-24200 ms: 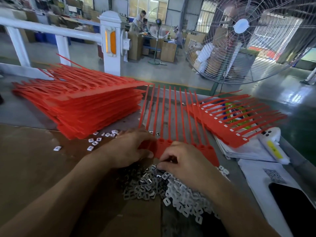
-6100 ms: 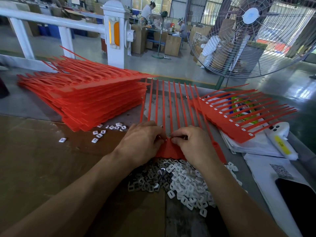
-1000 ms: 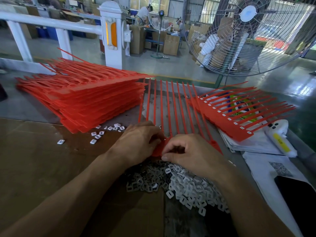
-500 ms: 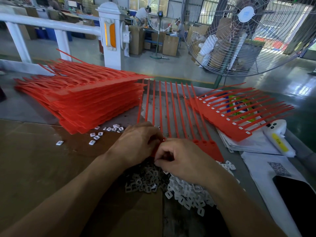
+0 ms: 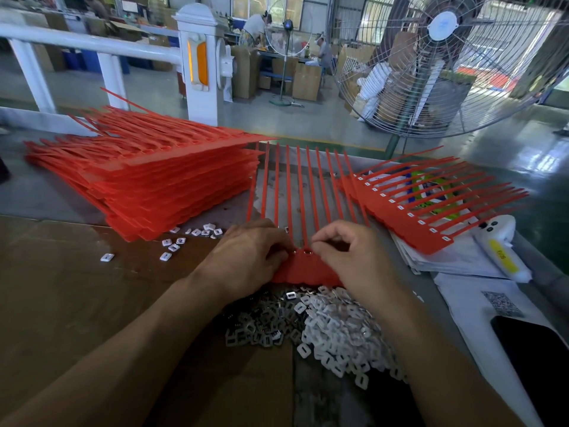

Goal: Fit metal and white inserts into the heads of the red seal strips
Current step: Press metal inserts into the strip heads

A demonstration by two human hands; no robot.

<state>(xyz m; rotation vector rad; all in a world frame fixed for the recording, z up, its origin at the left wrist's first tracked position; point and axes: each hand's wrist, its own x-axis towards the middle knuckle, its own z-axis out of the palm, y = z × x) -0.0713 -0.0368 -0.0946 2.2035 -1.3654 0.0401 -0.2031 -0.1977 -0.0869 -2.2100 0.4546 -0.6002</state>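
A comb of joined red seal strips [image 5: 303,268] lies in front of me, tails pointing away. My left hand [image 5: 246,257] rests with curled fingers on the left part of its heads. My right hand [image 5: 351,257] is at the head row, thumb and forefinger pinched together at a small insert next to a head socket [image 5: 307,250]. Just below the comb lie a pile of metal inserts [image 5: 261,328] and a pile of white inserts [image 5: 341,331].
A tall stack of red strip combs [image 5: 154,180] sits at left, with several loose white pieces [image 5: 184,238] before it. Combs with inserts fitted [image 5: 431,208] lie on papers at right, beside a white device [image 5: 498,241] and a dark phone [image 5: 535,359]. A large fan [image 5: 437,57] stands beyond.
My right hand has lifted off the insert piles and moved up to the head row. The left hand has stayed on the comb's left heads.
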